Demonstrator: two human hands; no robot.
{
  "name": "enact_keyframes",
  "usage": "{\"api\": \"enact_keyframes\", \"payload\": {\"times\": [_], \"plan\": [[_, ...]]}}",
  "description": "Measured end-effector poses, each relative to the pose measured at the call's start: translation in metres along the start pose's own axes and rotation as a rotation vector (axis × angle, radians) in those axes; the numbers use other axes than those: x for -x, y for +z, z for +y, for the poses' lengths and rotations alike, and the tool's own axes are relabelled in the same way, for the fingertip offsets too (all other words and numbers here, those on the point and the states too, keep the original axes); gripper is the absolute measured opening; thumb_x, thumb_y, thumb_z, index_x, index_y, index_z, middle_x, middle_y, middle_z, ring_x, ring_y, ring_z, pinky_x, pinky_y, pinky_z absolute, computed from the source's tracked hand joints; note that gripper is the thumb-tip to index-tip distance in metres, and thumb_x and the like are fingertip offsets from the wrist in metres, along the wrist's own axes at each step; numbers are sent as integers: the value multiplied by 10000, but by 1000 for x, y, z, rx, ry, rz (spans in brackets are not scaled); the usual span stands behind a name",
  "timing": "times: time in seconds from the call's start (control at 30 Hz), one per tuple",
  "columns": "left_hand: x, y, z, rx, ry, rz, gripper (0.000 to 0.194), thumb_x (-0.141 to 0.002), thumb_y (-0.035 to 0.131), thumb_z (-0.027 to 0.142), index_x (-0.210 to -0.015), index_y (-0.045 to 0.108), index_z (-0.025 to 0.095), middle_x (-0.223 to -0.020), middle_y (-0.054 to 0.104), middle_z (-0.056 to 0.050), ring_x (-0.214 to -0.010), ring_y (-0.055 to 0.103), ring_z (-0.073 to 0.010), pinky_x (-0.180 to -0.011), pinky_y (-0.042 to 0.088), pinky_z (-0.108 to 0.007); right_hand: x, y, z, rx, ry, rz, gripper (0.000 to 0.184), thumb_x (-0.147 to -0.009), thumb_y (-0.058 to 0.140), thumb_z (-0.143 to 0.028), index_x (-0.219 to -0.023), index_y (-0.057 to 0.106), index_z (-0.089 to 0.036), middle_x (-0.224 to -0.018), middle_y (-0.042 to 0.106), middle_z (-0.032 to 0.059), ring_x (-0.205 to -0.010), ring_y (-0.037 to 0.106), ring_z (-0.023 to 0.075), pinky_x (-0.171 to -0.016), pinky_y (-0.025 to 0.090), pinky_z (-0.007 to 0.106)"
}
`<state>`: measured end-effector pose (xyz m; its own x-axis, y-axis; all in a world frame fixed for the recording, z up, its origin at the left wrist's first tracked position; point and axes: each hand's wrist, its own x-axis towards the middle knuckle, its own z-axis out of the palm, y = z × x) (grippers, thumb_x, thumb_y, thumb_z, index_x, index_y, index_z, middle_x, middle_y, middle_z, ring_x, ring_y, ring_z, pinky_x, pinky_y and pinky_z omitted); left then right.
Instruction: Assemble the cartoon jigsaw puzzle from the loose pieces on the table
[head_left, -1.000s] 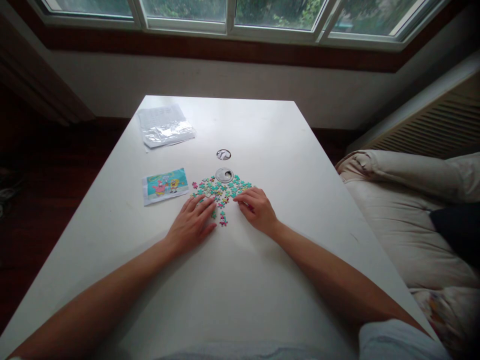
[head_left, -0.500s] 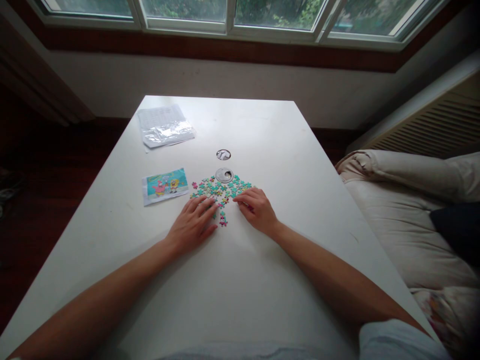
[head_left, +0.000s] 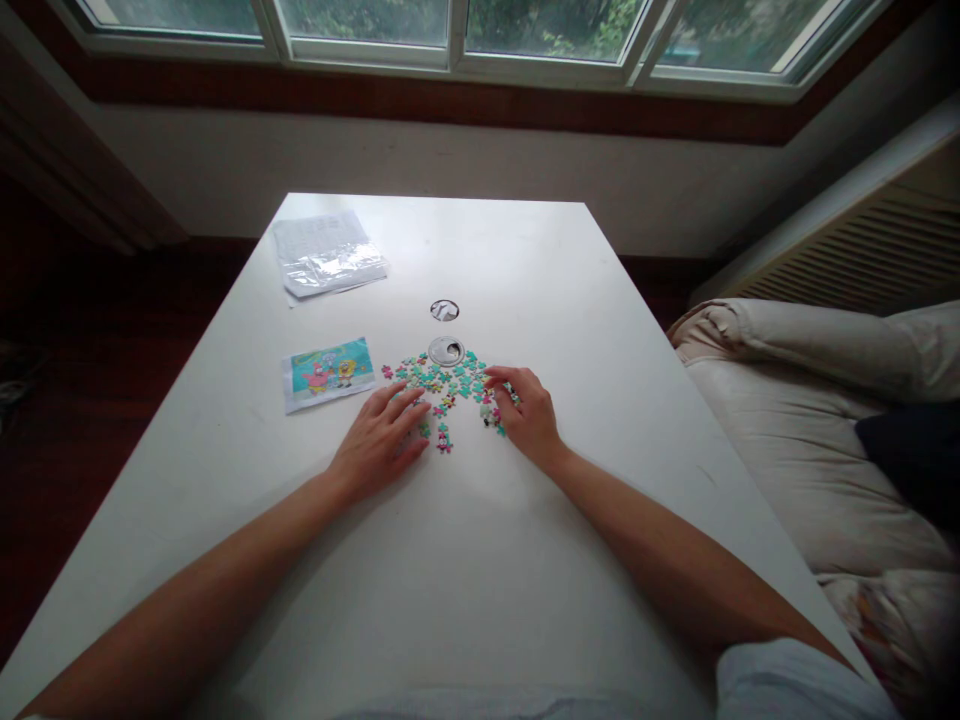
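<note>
A small heap of teal, pink and yellow jigsaw pieces (head_left: 442,378) lies in the middle of the white table (head_left: 465,560). My left hand (head_left: 379,443) rests flat at the heap's near left edge, fingers stretched out and lying on a few pieces. My right hand (head_left: 529,412) sits at the heap's right side with its fingers curled over several pieces. What, if anything, it grips is hidden. One pink and teal piece (head_left: 444,440) lies alone between my two hands.
A cartoon picture card (head_left: 328,372) lies left of the heap. A clear plastic bag over a printed sheet (head_left: 328,254) sits at the far left. Two round cable holes (head_left: 445,330) lie just past the heap. A cushioned seat (head_left: 810,440) stands to the right, windows beyond.
My right hand has lifted its fingers off the heap's near edge and shifted a little farther right and away, uncovering pieces beneath. My left hand has barely moved.
</note>
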<state>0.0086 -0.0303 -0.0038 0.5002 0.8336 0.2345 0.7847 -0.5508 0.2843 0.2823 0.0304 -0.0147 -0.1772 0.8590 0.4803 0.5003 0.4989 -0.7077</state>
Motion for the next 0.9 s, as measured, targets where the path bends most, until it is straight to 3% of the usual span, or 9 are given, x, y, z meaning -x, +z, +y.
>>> {"api": "enact_keyframes", "payload": {"times": [0.2,0.33,0.53,0.7,0.9], "plan": [[-5,4,2,-48,4,-97,598,-1025,523,465,-1571,416,247,-1667,368,-75,-1567,231,-348,-1263,237,-617,0,3,1,-88,87,17,268,-957,529,-159,-1133,695,-271,-956,735,34,-928,677,228,-893,530,404],[-4,4,3,-70,-17,-103,574,-1036,493,478,-1556,440,240,-1653,394,-76,-1558,250,-345,-1271,211,-609,-2,-3,2,-87,66,33,287,-952,521,-147,-1141,703,-265,-964,738,33,-941,678,226,-916,528,410],[1,6,-3,-78,-2,-70,550,-1028,509,457,-1533,465,244,-1625,428,-94,-1540,289,-330,-1271,233,-580,-14,-29,15,-29,26,-20,211,-929,562,-156,-978,743,-253,-938,753,24,-915,684,224,-863,533,392],[2,5,-6,-53,-3,-18,518,-1021,526,420,-1501,497,228,-1557,490,-122,-1481,364,-328,-1245,298,-571,-22,-42,22,1,69,-79,214,-906,578,-165,-984,759,-249,-874,745,17,-830,693,206,-692,521,320],[2,3,-4,-23,-2,-24,481,-1013,529,410,-1463,539,239,-1534,511,-103,-1464,386,-319,-1243,321,-546,-26,-54,24,99,32,-215,240,-864,587,-133,-986,765,-239,-871,739,19,-788,658,191,-733,505,318]]}}
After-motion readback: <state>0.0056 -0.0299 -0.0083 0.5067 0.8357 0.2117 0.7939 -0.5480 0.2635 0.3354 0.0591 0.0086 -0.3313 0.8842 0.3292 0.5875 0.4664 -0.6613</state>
